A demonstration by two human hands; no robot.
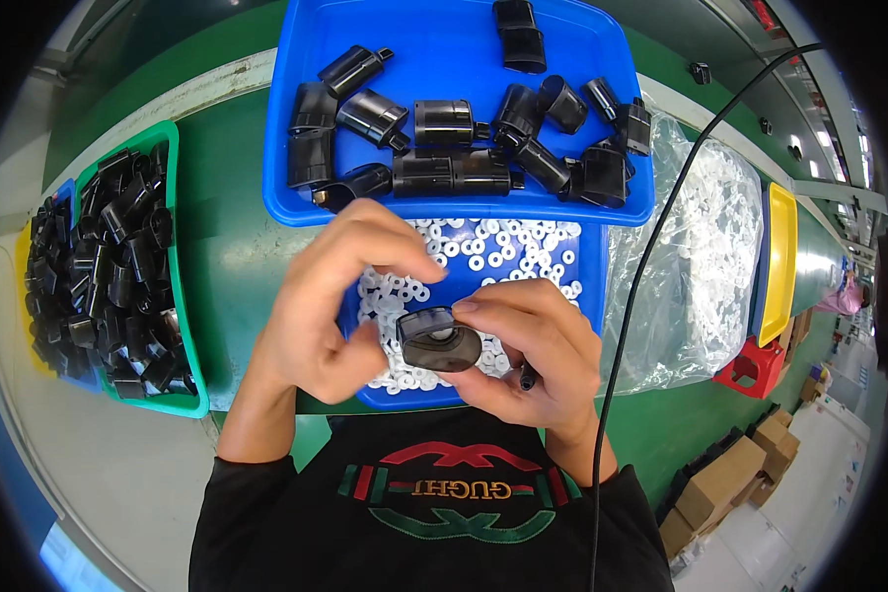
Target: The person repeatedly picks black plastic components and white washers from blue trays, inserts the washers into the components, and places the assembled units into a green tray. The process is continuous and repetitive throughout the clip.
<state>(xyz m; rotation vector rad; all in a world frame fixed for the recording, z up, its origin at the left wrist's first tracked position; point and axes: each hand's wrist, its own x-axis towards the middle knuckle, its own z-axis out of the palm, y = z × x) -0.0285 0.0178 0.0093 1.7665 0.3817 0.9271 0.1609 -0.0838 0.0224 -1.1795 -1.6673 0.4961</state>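
Note:
My right hand (538,350) grips a dark, oval, hollow plastic housing (426,353) with its mouth turned up. Inside the housing a white ring-shaped part (443,333) shows. The dark tip of a slim black object (528,377) sticks out by the fingers of the same hand; its kind is hidden. Just left of the housing is my left hand (328,306), thumb and forefinger curved but apart, nothing visible between them. Beneath both hands lies a blue tray (590,252) with many loose white rings (503,237).
A larger blue bin (350,205) holding black cylindrical housings (442,122) overlaps the tray's far side. At left stands a green bin (175,247) of black parts. A clear bag (686,257) of white rings lies at right, with a black cable (629,331) crossing before it.

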